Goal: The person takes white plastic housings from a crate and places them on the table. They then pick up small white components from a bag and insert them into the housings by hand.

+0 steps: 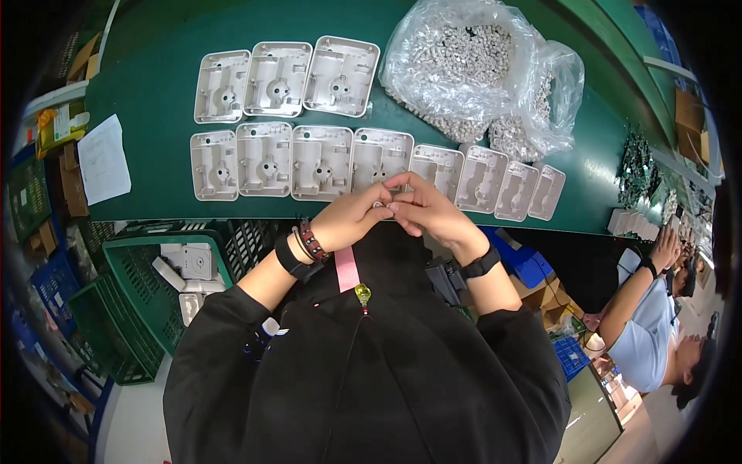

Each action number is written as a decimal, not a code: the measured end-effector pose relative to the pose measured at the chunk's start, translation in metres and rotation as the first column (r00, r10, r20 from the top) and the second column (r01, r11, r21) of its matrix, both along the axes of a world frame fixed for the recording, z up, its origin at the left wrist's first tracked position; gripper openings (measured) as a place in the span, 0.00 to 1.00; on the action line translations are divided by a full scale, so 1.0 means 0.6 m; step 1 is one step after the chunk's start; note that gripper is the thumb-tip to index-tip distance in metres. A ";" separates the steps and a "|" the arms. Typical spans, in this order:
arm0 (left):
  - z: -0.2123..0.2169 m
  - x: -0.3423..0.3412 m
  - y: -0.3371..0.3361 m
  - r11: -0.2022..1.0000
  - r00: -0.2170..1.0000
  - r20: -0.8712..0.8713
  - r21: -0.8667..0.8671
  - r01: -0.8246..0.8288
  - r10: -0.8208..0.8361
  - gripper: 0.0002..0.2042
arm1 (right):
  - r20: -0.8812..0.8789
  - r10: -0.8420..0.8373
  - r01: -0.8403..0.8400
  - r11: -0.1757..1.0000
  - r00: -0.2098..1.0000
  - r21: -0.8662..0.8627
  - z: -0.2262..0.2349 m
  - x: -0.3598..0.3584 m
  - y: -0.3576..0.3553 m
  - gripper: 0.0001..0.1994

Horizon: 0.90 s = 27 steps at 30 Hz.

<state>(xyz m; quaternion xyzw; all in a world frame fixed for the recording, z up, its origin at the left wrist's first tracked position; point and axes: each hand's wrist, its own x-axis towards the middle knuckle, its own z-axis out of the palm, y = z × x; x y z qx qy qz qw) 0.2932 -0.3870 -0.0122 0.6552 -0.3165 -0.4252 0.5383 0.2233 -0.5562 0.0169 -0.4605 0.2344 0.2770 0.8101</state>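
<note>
My left hand [349, 219] and my right hand [437, 214] meet at the table's front edge, their fingertips together. Between the left thumb and forefinger a small pale part [378, 205] shows; its kind is too small to tell. The right fingers are pinched against it, and what they grip is mostly hidden. Just beyond my hands stands a row of light grey plastic housings [322, 164], open side up, each with a round boss and small holes inside. One housing [382, 158] is partly covered by my fingers. Behind that row are three more housings [280, 80].
Clear bags [464, 66] full of small silvery parts lie at the back right. A paper sheet [104, 159] is at the left. Green crates [147, 271] stand below left, one holding grey housings. At right, a co-worker's hands [666, 249] are near dark small parts [640, 166].
</note>
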 end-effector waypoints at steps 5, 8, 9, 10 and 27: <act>0.002 0.003 0.000 0.999 0.946 0.319 0.007 0.051 -0.050 0.08 | -0.046 0.086 -0.084 0.996 0.995 0.029 -0.018 0.002 0.000 0.12; 0.000 0.014 0.001 0.968 0.911 -0.398 0.250 -0.003 0.105 0.08 | 0.144 -0.024 0.039 0.994 0.989 -0.100 -0.024 0.007 0.011 0.09; -0.003 0.018 0.003 0.967 0.910 -0.398 0.253 -0.010 0.113 0.08 | 0.364 0.139 0.019 0.917 0.921 -0.397 -0.026 0.013 0.008 0.08; -0.005 0.022 0.005 0.972 0.854 -0.502 0.232 -0.020 0.137 0.08 | 0.503 0.349 0.080 0.755 0.791 -0.650 -0.028 0.022 0.003 0.06; -0.051 0.049 0.020 0.904 0.896 0.442 0.396 -0.164 -0.031 0.06 | 0.164 0.986 0.430 0.150 -0.006 -0.890 -0.107 0.189 -0.040 0.05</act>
